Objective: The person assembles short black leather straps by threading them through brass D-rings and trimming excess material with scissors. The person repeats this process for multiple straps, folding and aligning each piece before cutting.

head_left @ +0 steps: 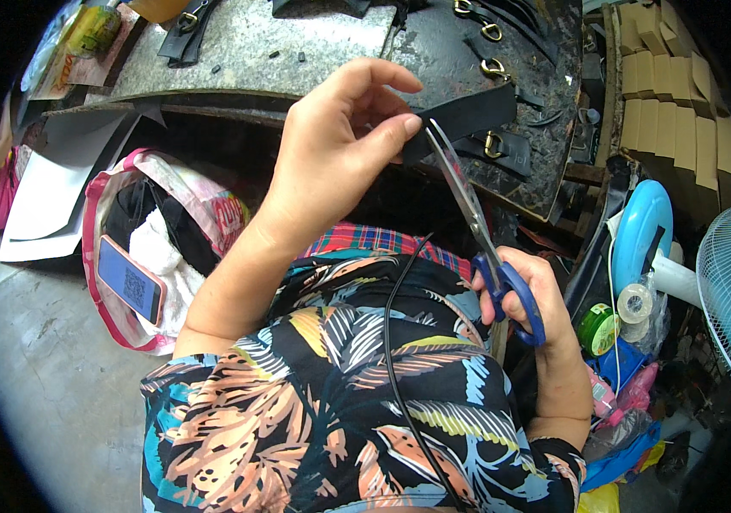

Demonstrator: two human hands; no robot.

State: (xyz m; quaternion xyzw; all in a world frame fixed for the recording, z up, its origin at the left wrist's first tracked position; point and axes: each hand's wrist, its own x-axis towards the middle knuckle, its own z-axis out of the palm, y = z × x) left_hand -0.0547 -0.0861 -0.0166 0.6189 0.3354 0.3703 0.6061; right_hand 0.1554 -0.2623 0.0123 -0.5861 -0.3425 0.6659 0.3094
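Trimming in hand: right hand [526, 286] clenched in blue-handled scissors [476, 227], blades parted at the end of a black strap [459, 118]. Left hand [331, 145] pinching that strap end, raised before the bench [297, 43]. Needs steady closing on the strap edge, probably. Nearby a black cord [395, 342], phone [129, 278] in a bag; beyond, buckled straps [493, 145].

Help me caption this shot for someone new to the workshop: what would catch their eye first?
At the centre, the left hand pinches the end of a black strap while the right hand works blue-handled scissors, blades open at the strap's edge. Behind, a worn workbench carries more black straps with brass rings. At lower left, a phone lies in a pink-trimmed bag.
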